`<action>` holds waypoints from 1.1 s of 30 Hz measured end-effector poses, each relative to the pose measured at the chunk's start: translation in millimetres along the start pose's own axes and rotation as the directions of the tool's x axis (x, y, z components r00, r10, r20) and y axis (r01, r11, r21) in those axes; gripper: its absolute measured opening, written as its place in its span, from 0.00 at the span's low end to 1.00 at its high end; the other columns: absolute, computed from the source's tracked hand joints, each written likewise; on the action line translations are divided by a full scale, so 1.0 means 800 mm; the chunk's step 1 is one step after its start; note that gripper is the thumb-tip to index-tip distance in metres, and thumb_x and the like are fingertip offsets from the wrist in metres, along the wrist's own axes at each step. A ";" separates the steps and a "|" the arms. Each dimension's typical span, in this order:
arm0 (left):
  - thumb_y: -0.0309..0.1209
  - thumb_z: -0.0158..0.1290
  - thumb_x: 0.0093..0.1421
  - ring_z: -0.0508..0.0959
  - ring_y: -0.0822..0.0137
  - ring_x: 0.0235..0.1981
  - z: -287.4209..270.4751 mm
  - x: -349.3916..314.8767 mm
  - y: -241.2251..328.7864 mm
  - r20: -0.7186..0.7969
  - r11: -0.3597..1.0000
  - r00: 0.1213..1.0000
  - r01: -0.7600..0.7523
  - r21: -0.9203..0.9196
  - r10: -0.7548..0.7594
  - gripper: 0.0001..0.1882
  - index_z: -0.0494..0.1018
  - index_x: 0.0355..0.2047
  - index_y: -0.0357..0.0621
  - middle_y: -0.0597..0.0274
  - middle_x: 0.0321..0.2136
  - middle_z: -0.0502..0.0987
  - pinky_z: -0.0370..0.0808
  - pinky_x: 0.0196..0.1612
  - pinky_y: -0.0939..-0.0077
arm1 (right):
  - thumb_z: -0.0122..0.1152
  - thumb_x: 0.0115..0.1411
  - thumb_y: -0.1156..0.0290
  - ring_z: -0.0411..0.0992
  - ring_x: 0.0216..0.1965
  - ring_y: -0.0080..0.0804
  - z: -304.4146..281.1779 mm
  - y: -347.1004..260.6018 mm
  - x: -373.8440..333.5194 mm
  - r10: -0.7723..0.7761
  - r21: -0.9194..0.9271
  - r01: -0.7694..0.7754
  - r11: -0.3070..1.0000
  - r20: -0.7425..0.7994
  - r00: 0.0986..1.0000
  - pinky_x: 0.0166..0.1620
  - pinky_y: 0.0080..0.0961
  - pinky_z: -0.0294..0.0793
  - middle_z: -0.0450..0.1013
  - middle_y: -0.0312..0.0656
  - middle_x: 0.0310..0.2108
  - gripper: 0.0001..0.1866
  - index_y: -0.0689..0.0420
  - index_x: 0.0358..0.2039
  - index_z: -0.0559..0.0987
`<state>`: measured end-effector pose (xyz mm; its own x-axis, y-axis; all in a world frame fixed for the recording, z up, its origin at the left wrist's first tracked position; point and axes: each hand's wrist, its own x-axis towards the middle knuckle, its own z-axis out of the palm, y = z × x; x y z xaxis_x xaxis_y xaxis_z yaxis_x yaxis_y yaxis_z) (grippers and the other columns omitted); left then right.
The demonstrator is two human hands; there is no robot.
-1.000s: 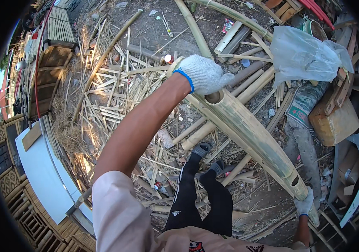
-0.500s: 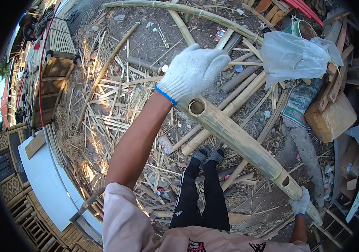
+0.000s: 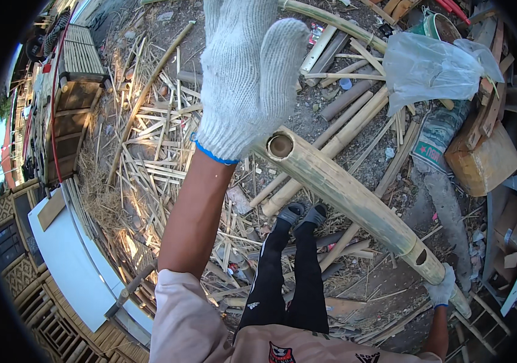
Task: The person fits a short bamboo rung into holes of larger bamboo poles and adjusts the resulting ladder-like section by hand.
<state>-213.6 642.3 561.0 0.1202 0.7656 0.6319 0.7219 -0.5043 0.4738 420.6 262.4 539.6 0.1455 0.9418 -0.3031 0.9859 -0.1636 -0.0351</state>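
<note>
A thick bamboo pole [image 3: 355, 196] slants across the middle, from centre left to lower right. It has a round hole near its upper end and another near its lower end. My right hand [image 3: 443, 288], in a white knit glove, is wrapped round the pole beside the lower hole. My left hand [image 3: 243, 78], gloved in white with a blue cuff, is raised above the pole's upper end and looks apart from it. Its thumb stands out to the side, the palm holds nothing visible, and the fingertips run past the top edge.
Split bamboo strips [image 3: 155, 139] litter the ground to the left. Further poles [image 3: 331, 157] lie beneath the large one. At right are a translucent plastic bag [image 3: 428, 69], a green bucket [image 3: 443, 27] and a cardboard box [image 3: 482, 160]. A white panel [image 3: 77, 260] lies lower left.
My left hand has risen toward the top edge, its fingers swinging from rightward to upward. The bamboo pole and my right hand have barely shifted in view.
</note>
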 end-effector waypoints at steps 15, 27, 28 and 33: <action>0.47 0.43 0.72 0.82 0.46 0.34 -0.011 0.033 0.012 0.210 0.991 0.974 0.061 0.123 -0.086 0.24 0.73 0.55 0.43 0.49 0.43 0.82 0.78 0.42 0.47 | 0.77 0.28 0.74 0.72 0.37 0.47 -0.012 -0.007 0.035 -0.063 0.085 0.072 0.994 -0.104 0.993 0.44 0.37 0.74 0.72 0.46 0.36 0.34 0.57 0.41 0.75; 0.65 0.44 0.64 0.84 0.49 0.32 -0.049 -0.059 -0.084 0.710 0.934 0.612 0.160 0.319 -0.348 0.34 0.83 0.39 0.47 0.48 0.28 0.83 0.80 0.38 0.53 | 0.81 0.32 0.71 0.73 0.46 0.52 -0.009 -0.023 0.039 0.056 -0.071 -0.055 0.996 0.012 0.998 0.51 0.43 0.74 0.73 0.48 0.43 0.40 0.55 0.50 0.73; 0.67 0.44 0.63 0.85 0.51 0.34 -0.057 -0.064 -0.093 0.721 0.924 0.582 0.171 0.343 -0.375 0.35 0.83 0.40 0.48 0.48 0.29 0.84 0.80 0.39 0.54 | 0.81 0.33 0.71 0.73 0.47 0.50 -0.014 -0.030 0.037 0.127 -0.129 -0.121 0.984 0.037 0.991 0.52 0.41 0.74 0.74 0.48 0.44 0.40 0.55 0.50 0.74; 0.53 0.55 0.64 0.83 0.57 0.37 -0.041 -0.125 -0.091 0.631 0.639 0.508 0.769 -0.025 -0.587 0.25 0.81 0.41 0.41 0.47 0.36 0.83 0.77 0.44 0.62 | 0.79 0.39 0.66 0.73 0.53 0.54 -0.036 -0.053 0.018 0.348 -0.317 -0.274 0.908 0.205 0.915 0.56 0.43 0.74 0.74 0.51 0.50 0.42 0.53 0.57 0.71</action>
<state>-300.5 589.4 484.0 0.0675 0.9366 -0.3438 0.5362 0.2566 0.8042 383.6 291.8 564.3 0.4588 0.7445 -0.4850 0.8816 -0.3135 0.3528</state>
